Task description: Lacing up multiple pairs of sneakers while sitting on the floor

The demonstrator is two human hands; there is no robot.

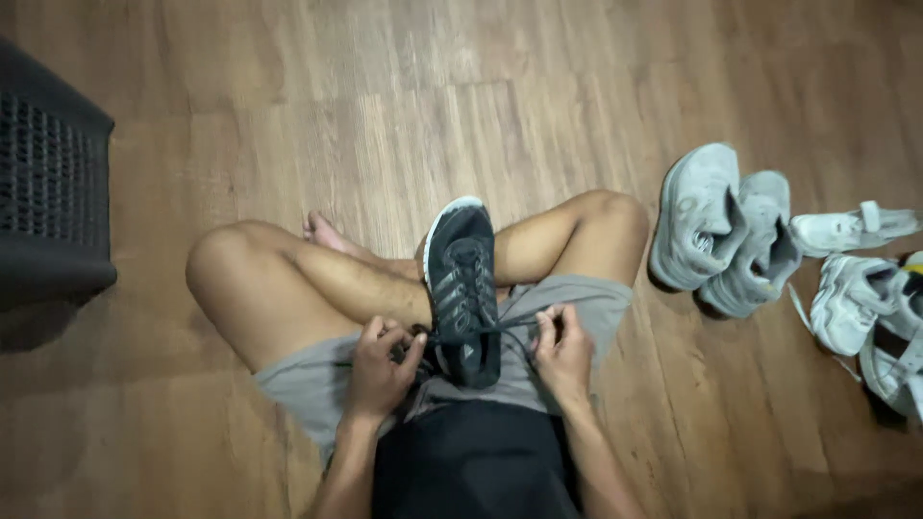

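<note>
Black sneaker (462,288) in lap, toe toward 12 o'clock. Left hand (380,370) pinches lace at 8, right hand (562,351) pinches lace at 4. Risk: lace slips if tension uneven. 5 white sneakers (731,235) at 3.

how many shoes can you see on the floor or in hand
6: one black sneaker on the lap, two grey sneakers right of the knee, three white shoes at the right edge; more may be cut off.

dim warm light, soft overall blur
</note>
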